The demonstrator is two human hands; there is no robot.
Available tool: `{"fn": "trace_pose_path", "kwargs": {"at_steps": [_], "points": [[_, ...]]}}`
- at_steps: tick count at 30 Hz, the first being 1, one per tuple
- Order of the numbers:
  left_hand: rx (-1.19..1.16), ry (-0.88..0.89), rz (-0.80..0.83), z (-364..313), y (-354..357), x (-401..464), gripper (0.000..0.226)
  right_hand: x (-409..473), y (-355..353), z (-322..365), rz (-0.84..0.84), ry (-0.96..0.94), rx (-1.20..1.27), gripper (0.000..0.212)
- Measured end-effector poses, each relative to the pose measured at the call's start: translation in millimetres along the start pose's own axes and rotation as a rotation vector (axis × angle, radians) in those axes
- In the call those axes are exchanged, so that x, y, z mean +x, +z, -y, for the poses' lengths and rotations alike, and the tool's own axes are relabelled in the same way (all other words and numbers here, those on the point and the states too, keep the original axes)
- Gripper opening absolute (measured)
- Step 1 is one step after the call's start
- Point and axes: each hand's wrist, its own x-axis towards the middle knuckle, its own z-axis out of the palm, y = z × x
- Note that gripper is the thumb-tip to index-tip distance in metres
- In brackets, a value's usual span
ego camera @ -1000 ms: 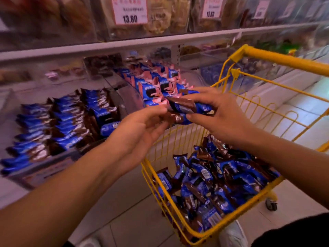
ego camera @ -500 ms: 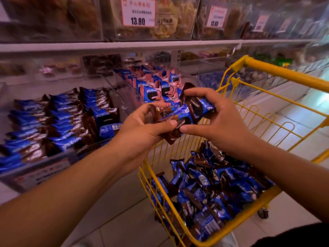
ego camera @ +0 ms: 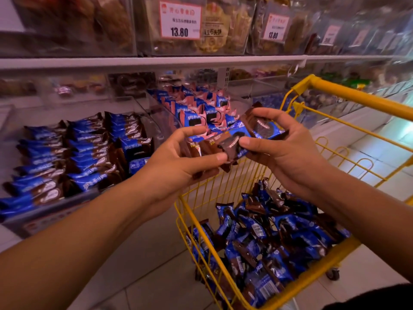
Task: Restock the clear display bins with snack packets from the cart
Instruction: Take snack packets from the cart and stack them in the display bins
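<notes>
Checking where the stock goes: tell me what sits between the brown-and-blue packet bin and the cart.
Head view: a clear bin of pink-and-blue packets sits between them.

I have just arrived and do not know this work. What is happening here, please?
A person is restocking snacks. Both hands, left hand and right hand, hold a bunch of blue and brown snack packets above the yellow cart, which holds many more. The clear bin on the left already has neat rows.

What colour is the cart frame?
Yellow: the cart wire frame and handle, seen in the head view.
</notes>
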Motion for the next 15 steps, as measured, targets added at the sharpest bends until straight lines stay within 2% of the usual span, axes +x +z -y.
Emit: {"fn": "trace_pose_path", "kwargs": {"at_steps": [2,4,8,10,13,15], "points": [[-0.078,-0.06,0.009,0.2,3.2,-2.0,0.071,-2.6,4.8,-3.2,0.019,0.024,-0.035,0.068],[-0.031,-0.1,-0.02,2.4,4.8,-2.9,0.072,-4.6,10.2,-7.1,0.072,0.032,-0.094,0.065],[-0.022,-0.096,-0.099,1.1,2.6,-1.1,0.075,2.5,11.9,-2.8,0.058,0.143,0.086,0.035],[-0.011,-0.062,-0.131,-3.1,1.4,-0.4,0.078,5.1,8.5,4.0,0.033,0.235,0.157,0.041],[0.012,-0.012,-0.134,-7.3,-1.4,-1.2,0.074,3.9,4.4,10.1,0.1,0.322,0.183,0.057],[0.04,-0.001,-0.132,-8.8,-2.7,-3.1,0.072,2.5,5.0,11.9,0.134,0.343,0.2,0.054]]}}
